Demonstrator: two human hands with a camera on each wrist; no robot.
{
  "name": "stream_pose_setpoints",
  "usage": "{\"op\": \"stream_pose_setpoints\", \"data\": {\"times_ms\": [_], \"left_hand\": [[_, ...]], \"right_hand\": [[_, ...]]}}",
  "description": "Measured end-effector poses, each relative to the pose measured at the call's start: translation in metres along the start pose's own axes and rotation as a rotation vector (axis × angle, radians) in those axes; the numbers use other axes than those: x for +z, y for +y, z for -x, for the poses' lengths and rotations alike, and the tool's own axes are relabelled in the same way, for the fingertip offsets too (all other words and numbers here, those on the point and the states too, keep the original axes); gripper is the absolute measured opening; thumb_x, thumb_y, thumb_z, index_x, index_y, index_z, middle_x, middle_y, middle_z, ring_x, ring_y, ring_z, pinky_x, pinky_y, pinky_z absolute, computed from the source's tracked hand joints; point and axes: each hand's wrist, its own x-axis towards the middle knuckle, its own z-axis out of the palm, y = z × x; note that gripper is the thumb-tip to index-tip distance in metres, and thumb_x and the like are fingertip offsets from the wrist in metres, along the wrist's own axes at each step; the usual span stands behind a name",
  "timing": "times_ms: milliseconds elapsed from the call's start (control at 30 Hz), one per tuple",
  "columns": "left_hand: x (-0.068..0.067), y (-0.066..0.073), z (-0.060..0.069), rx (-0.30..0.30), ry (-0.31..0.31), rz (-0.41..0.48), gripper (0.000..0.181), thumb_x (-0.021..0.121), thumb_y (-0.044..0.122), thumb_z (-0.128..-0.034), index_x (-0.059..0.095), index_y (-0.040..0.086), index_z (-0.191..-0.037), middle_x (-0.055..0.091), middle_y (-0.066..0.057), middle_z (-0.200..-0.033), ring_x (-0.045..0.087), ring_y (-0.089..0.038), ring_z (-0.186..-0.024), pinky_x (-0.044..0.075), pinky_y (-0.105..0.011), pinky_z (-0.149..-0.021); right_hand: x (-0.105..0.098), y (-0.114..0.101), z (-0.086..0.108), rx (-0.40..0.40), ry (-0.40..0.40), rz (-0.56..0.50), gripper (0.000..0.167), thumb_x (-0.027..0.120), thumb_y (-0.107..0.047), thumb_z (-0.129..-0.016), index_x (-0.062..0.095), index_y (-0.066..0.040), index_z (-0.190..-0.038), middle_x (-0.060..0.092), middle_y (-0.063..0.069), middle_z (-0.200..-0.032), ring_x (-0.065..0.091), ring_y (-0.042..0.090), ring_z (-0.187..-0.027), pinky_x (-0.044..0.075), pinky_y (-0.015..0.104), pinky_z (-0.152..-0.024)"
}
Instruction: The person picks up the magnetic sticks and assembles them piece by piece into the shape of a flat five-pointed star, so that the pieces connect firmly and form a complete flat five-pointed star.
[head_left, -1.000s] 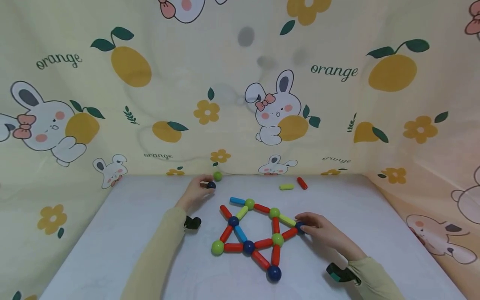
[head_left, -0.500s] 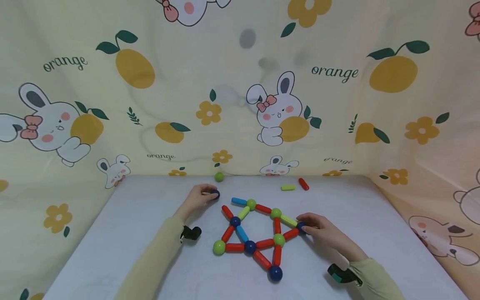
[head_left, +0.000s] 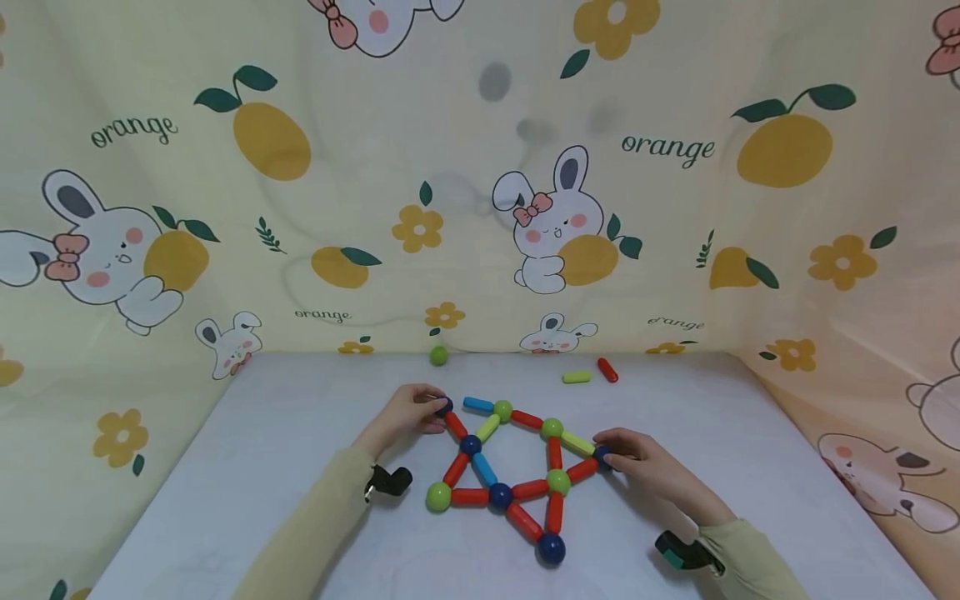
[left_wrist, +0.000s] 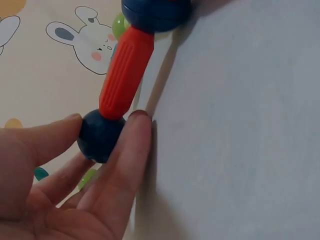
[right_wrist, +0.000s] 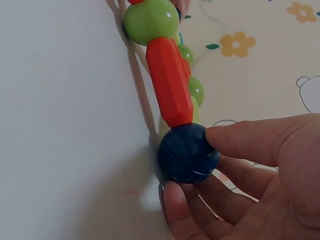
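Note:
A connected frame of coloured rods and balls lies flat on the table point(head_left: 247, 492). My left hand point(head_left: 405, 419) pinches a dark blue ball point(left_wrist: 99, 139) between thumb and fingers at its upper left corner. That ball touches the end of a red rod point(left_wrist: 126, 75), whose other end meets another dark blue ball point(head_left: 470, 445). On the right side, the thumb and fingers of my right hand point(head_left: 651, 468) grip a dark blue corner ball point(right_wrist: 187, 155). A red rod point(right_wrist: 170, 82) and a yellow-green rod point(head_left: 577, 442) join this ball.
Beyond the frame lie a loose yellow-green rod point(head_left: 577, 377) and a loose red rod point(head_left: 607, 370). A green ball point(head_left: 438, 356) rests by the table's back edge. A blue rod point(head_left: 477, 404) sticks out from the frame's top green ball point(head_left: 502, 411). Printed cloth point(head_left: 450, 125) hangs behind.
My left hand has brought the dark blue ball nearer and rightward, from beside the loose green ball to the red rod's free end. My right hand keeps its grip on the corner ball.

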Motion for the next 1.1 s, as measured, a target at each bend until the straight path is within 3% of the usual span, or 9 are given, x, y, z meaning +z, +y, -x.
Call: {"op": "stream_pose_setpoints", "data": {"times_ms": [133, 400, 600, 700, 900, 1100], "left_hand": [[0.004, 0.001, 0.001, -0.024, 0.018, 0.018, 0.031, 0.059, 0.016, -0.0959, 0.056, -0.002, -0.122, 0.064, -0.017, -0.104, 0.068, -0.023, -0.078, 0.057, -0.033, -0.072], [0.013, 0.006, -0.002, -0.002, 0.050, 0.005, 0.029, 0.059, 0.014, -0.0958, 0.057, -0.001, -0.120, 0.063, -0.018, -0.106, 0.067, -0.022, -0.077, 0.057, -0.033, -0.071], [0.014, 0.004, -0.008, 0.048, -0.015, -0.044, 0.030, 0.054, 0.014, -0.0987, 0.057, 0.002, -0.126, 0.060, -0.016, -0.112, 0.065, -0.023, -0.078, 0.057, -0.032, -0.073], [0.013, 0.004, -0.011, 0.060, -0.046, -0.064, 0.031, 0.051, 0.015, -0.0998, 0.056, 0.002, -0.128, 0.059, -0.015, -0.112, 0.063, -0.023, -0.079, 0.057, -0.032, -0.073], [0.012, 0.004, -0.014, 0.034, -0.053, -0.046, 0.031, 0.054, 0.017, -0.0991, 0.055, 0.003, -0.127, 0.060, -0.015, -0.109, 0.064, -0.023, -0.079, 0.057, -0.032, -0.073], [0.012, 0.004, -0.014, 0.006, -0.042, -0.012, 0.031, 0.054, 0.017, -0.0987, 0.054, 0.002, -0.126, 0.061, -0.016, -0.109, 0.064, -0.023, -0.080, 0.057, -0.033, -0.073]], "right_hand": [[0.000, 0.000, 0.001, 0.003, 0.001, -0.004, 0.036, 0.056, -0.015, -0.097, 0.052, 0.003, -0.129, 0.056, 0.018, -0.124, 0.055, 0.029, -0.107, 0.046, 0.050, -0.093], [0.001, 0.003, -0.001, 0.012, 0.016, 0.008, 0.035, 0.056, -0.015, -0.097, 0.053, 0.001, -0.128, 0.056, 0.017, -0.124, 0.055, 0.029, -0.107, 0.046, 0.049, -0.093], [0.001, 0.000, 0.001, 0.009, 0.006, -0.014, 0.037, 0.056, -0.016, -0.097, 0.052, 0.002, -0.129, 0.056, 0.018, -0.125, 0.054, 0.029, -0.107, 0.046, 0.049, -0.093], [-0.003, 0.000, -0.002, -0.005, -0.035, -0.006, 0.037, 0.055, -0.014, -0.098, 0.051, 0.004, -0.130, 0.055, 0.019, -0.126, 0.053, 0.030, -0.109, 0.046, 0.049, -0.094], [-0.020, -0.010, -0.021, 0.039, -0.126, 0.068, 0.039, 0.054, -0.021, -0.098, 0.051, 0.002, -0.130, 0.059, 0.014, -0.118, 0.055, 0.026, -0.102, 0.049, 0.044, -0.090], [-0.024, -0.040, -0.059, 0.030, -0.167, 0.104, 0.039, 0.053, -0.020, -0.098, 0.051, 0.001, -0.130, 0.059, 0.016, -0.119, 0.057, 0.032, -0.104, 0.047, 0.048, -0.093]]}}
